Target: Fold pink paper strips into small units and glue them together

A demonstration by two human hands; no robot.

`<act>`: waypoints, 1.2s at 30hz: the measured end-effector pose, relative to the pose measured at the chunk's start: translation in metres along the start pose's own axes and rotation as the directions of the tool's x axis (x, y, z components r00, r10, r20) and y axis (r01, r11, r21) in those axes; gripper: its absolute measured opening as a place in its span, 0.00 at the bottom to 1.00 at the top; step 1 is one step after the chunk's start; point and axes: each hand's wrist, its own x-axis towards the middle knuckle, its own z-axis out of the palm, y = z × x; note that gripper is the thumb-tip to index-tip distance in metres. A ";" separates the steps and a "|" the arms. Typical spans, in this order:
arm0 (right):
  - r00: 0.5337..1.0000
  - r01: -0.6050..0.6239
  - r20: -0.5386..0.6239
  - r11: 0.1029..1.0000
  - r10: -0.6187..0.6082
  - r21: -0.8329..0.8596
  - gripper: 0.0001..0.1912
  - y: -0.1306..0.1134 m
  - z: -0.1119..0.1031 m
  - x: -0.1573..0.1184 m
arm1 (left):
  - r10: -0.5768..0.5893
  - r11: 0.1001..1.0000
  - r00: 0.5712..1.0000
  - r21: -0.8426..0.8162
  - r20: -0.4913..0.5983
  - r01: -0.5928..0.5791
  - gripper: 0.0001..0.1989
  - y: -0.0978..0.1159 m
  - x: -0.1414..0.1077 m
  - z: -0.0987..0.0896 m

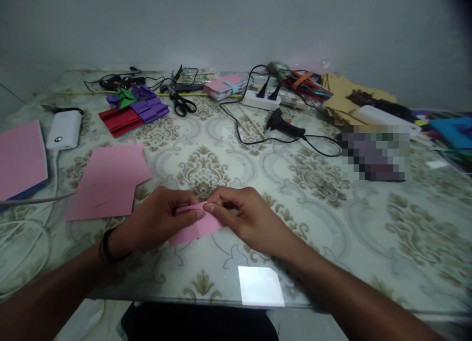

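Between both hands is a small piece of pink paper (195,230), held just above the patterned table near its front. My left hand (160,215) pinches its upper left edge, thumb on the near face and fingers behind. My right hand (245,215) grips the upper right edge in the same way, and the two thumb tips nearly meet. The fingers partly hide the paper's top edge, so I cannot tell whether it is folded there. To the left of my left hand lies a larger cut sheet of pink paper (110,178) on the table.
A white power bank (65,129) with a cable and a pink paper stack (22,156) lie left. Along the back are folded purple paper (149,105), black scissors (182,105), a white power strip (261,100) and a black glue gun (285,124). A blurred dark object (372,154) is right.
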 end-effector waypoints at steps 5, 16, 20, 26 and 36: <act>0.989 0.018 0.149 0.996 -0.005 -0.089 0.14 -0.001 -0.015 0.001 | -0.022 1.000 1.000 0.013 -0.002 0.022 0.18 0.000 -0.001 -0.009; 0.985 -0.023 0.174 1.000 0.019 0.021 0.10 0.006 -0.024 0.002 | -0.084 0.993 0.995 0.083 0.054 0.080 0.17 -0.003 0.003 -0.005; 0.995 -0.040 0.098 0.997 0.034 0.059 0.13 0.011 -0.009 0.003 | -0.102 0.994 0.995 0.039 0.017 0.102 0.19 -0.004 0.003 -0.001; 0.997 -0.065 -0.021 0.989 0.068 0.131 0.14 0.007 -0.009 0.002 | -0.104 0.994 0.977 0.019 -0.184 0.109 0.24 -0.002 0.001 -0.009; 0.992 -0.096 0.099 0.969 0.075 0.226 0.18 0.004 0.000 -0.001 | -0.115 0.899 0.962 -0.438 -0.248 -0.006 0.12 -0.009 0.002 0.004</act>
